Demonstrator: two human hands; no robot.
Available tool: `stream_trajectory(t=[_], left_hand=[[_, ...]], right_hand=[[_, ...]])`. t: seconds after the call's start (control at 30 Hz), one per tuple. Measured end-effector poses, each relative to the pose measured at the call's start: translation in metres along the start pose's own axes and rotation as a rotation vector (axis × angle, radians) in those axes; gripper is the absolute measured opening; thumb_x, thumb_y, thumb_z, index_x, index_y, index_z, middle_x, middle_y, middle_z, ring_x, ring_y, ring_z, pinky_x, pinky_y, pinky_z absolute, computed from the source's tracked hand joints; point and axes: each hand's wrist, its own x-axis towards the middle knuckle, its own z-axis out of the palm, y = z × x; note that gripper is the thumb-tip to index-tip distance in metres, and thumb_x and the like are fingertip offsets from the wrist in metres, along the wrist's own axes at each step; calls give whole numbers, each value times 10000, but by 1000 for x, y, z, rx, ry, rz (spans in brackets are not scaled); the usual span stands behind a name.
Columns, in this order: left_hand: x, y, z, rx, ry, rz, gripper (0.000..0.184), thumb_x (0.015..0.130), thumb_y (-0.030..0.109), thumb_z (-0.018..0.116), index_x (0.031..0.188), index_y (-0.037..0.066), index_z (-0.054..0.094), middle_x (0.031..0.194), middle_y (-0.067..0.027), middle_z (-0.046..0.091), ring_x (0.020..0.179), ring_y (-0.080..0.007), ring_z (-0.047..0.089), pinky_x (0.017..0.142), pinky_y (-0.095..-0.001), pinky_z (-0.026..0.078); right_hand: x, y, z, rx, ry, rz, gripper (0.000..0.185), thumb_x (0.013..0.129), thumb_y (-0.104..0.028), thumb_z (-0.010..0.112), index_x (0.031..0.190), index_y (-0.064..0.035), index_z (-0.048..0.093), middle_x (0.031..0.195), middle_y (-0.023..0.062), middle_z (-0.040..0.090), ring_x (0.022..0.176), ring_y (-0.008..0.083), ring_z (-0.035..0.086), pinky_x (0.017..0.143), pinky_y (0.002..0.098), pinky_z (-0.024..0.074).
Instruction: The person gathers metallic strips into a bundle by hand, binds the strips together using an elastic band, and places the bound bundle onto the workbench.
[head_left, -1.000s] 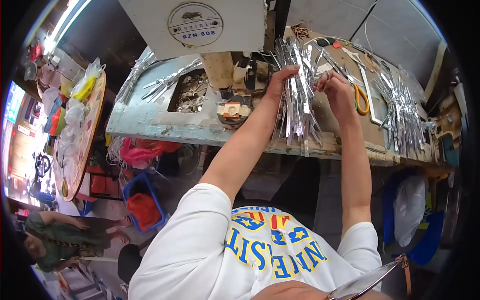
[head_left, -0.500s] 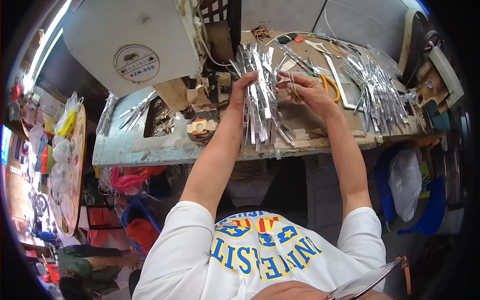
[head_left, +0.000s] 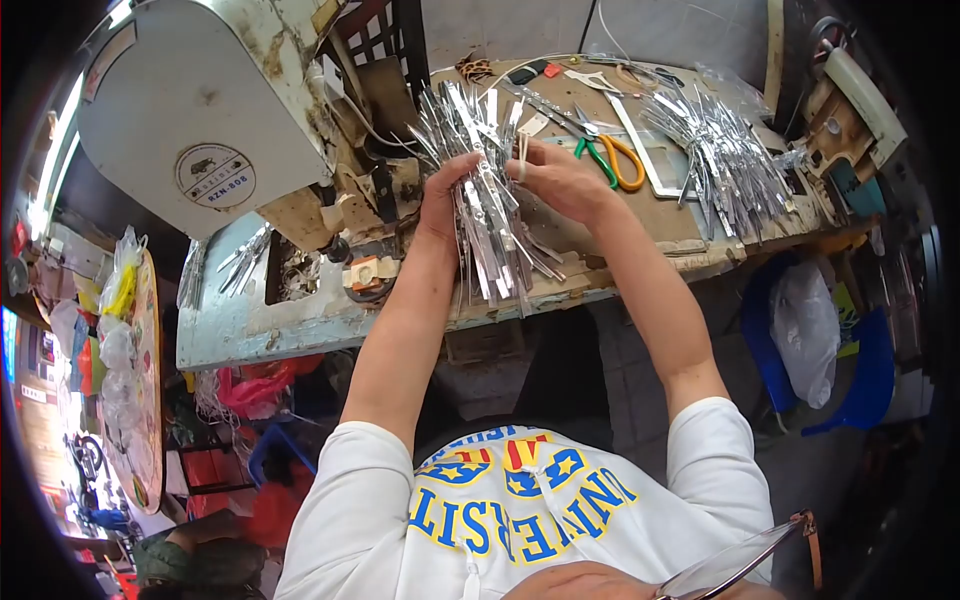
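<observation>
My left hand (head_left: 443, 196) is wrapped round the left side of a thick bundle of shiny silver strips (head_left: 492, 220), which stands nearly upright at the front of the worktable. Against the bundle's right side, my right hand (head_left: 562, 180) pinches a pale rubber band (head_left: 522, 158). The band looks stretched at the fingertips; whether any of it goes round the strips is hidden. Right of that hand lie scissors (head_left: 625, 165) with one green and one orange handle. A second heap of silver strips (head_left: 735, 165) rests farther right on the table.
A white machine head (head_left: 205, 120) marked RZN-808 stands close on the left. Loose strips (head_left: 245, 260) lie beside the opening in the table (head_left: 290, 335). Another machine (head_left: 850, 120) is at the right end. Below it, a plastic bag (head_left: 805, 325) sits on a blue chair (head_left: 870, 385).
My right hand has brought the rubber band in against the bundle, its fingers closer together. The view has shifted, so the table and both hands sit farther left and more of the scissors shows.
</observation>
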Motion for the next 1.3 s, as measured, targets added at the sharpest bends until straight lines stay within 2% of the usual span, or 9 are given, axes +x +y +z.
stream_trajectory(t=[0.07, 0.3, 0.6, 0.7, 0.97, 1.1, 1.13, 1.27, 1.3], left_hand=[[-3, 1, -1, 37, -14, -31, 387, 771, 254, 566, 1009, -50, 554, 790, -147, 642, 597, -202, 635, 541, -323, 560], [-6, 5, 22, 210, 82, -189, 364, 743, 258, 591, 992, -8, 586, 760, -116, 641, 605, -174, 629, 553, -279, 542], [5, 0, 18, 293, -3, -233, 341, 737, 244, 602, 952, -20, 598, 754, -125, 644, 564, -174, 624, 541, -277, 534], [4, -1, 15, 283, -4, -246, 323, 722, 220, 614, 943, -15, 601, 755, -122, 642, 573, -174, 622, 543, -279, 528], [8, -3, 10, 307, 30, -254, 326, 715, 201, 612, 954, -19, 599, 743, -121, 642, 582, -178, 628, 533, -289, 534], [5, 0, 20, 280, 125, -236, 287, 702, 172, 639, 936, 10, 602, 711, -101, 640, 542, -172, 621, 503, -279, 532], [8, 0, 16, 254, 122, -249, 283, 703, 167, 641, 936, 11, 601, 713, -101, 641, 539, -173, 621, 499, -277, 533], [6, 0, 14, 204, 132, -256, 268, 709, 150, 640, 926, 0, 596, 727, -111, 647, 561, -187, 636, 529, -285, 555], [6, -1, 14, 200, 134, -246, 268, 709, 150, 639, 925, -4, 597, 728, -114, 648, 564, -189, 638, 535, -290, 558]], right_hand=[[5, -4, 10, 21, 14, -2, 411, 786, -192, 685, 1091, 21, 509, 1028, 87, 562, 994, 149, 512, 876, 280, 411], [3, -15, -5, 33, 132, 40, 354, 765, -159, 695, 1015, 22, 522, 902, 73, 576, 792, 145, 588, 670, 261, 491], [11, -31, -45, -238, 103, -123, 480, 715, -114, 722, 1141, 28, 551, 919, 52, 621, 826, 108, 569, 801, 260, 451], [9, -30, -47, -187, 151, -69, 551, 753, -9, 661, 1257, 44, 445, 1053, 80, 601, 936, 131, 571, 845, 277, 452], [6, -30, -40, 79, 175, -199, 544, 823, -78, 625, 1293, 42, 378, 1032, 75, 591, 873, 134, 580, 769, 290, 479], [14, -21, -35, -243, 196, -59, 602, 812, -149, 655, 1290, 71, 364, 1018, 58, 594, 869, 103, 560, 773, 252, 448], [22, -13, -35, -396, 241, -127, 485, 761, -266, 706, 1072, 75, 558, 816, 73, 610, 726, 89, 517, 660, 256, 408], [21, -40, -9, -742, 308, 140, 562, 812, -237, 649, 1243, 67, 455, 978, 97, 603, 835, 116, 541, 751, 233, 427], [27, -29, -11, -739, 348, 39, 572, 812, -249, 647, 1250, 62, 451, 969, 97, 602, 835, 114, 538, 752, 232, 428]])
